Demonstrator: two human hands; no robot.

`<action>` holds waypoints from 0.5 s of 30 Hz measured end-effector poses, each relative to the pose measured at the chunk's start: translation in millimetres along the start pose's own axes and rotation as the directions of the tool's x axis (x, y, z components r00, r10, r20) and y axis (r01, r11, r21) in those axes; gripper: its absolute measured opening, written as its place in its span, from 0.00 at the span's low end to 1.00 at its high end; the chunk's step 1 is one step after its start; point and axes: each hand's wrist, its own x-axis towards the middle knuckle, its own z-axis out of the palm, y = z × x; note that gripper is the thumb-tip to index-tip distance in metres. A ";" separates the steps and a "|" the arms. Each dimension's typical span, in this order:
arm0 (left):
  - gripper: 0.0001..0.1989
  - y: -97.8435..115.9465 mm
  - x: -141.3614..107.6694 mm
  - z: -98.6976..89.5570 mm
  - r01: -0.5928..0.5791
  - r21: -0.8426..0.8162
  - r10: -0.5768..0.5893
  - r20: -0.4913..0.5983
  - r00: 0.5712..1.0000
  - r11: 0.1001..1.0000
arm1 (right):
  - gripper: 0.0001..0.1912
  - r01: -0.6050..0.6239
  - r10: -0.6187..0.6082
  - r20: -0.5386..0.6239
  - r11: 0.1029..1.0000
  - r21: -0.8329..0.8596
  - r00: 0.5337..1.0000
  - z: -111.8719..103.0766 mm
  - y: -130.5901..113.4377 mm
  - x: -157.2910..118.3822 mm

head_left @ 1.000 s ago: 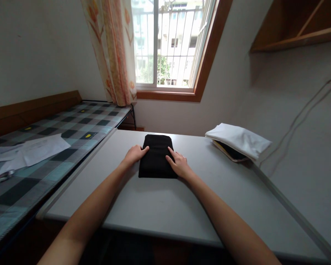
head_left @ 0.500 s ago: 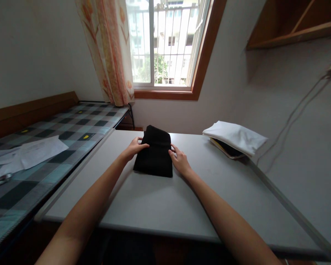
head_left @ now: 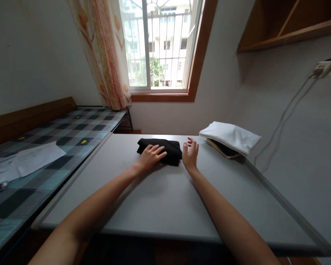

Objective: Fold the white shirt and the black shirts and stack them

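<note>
A folded black cloth (head_left: 171,149) lies as a thick, short bundle on the white table (head_left: 160,198), toward its far side. It looks like a garment, but its exact kind does not show. My left hand (head_left: 151,155) rests flat on the bundle's near left part, fingers spread over the fabric. Just off the bundle's right end, my right hand (head_left: 191,152) stands on its edge with fingers raised and apart, holding nothing. Whether its side touches the cloth I cannot tell.
Folded white cloth (head_left: 230,136) lies on darker folded pieces at the table's back right. On the left, a bed with a checked cover (head_left: 44,147) carries loose papers (head_left: 30,158). Ahead is a barred window (head_left: 165,48); a wooden shelf (head_left: 289,36) hangs at upper right.
The black cloth has gone from a longer flat piece to a shorter folded bundle. My left hand has moved from its left edge onto its top; my right hand has come away from its edge.
</note>
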 end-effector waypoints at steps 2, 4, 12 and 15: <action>0.17 5.5 -11.6 17.0 0.019 -0.045 -0.018 0.034 0.999 0.999 | 0.20 0.022 -0.012 0.138 0.997 -0.068 0.990 -0.8 0.4 -2.1; 0.18 5.7 -20.4 22.9 0.053 -0.112 -0.051 0.021 0.998 0.992 | 0.19 0.047 -0.008 0.273 0.990 -0.136 0.962 -1.5 0.9 -4.9; 0.21 -17.4 -37.9 2.0 0.328 -0.343 -0.395 -0.146 0.907 0.880 | 0.22 0.009 0.075 0.427 0.981 -0.191 0.901 -6.3 -5.2 -6.8; 0.19 -34.2 -41.7 9.7 0.521 -0.448 -0.647 -0.191 0.738 0.727 | 0.19 0.065 0.007 0.417 0.986 -0.157 0.909 -6.6 -10.9 -8.8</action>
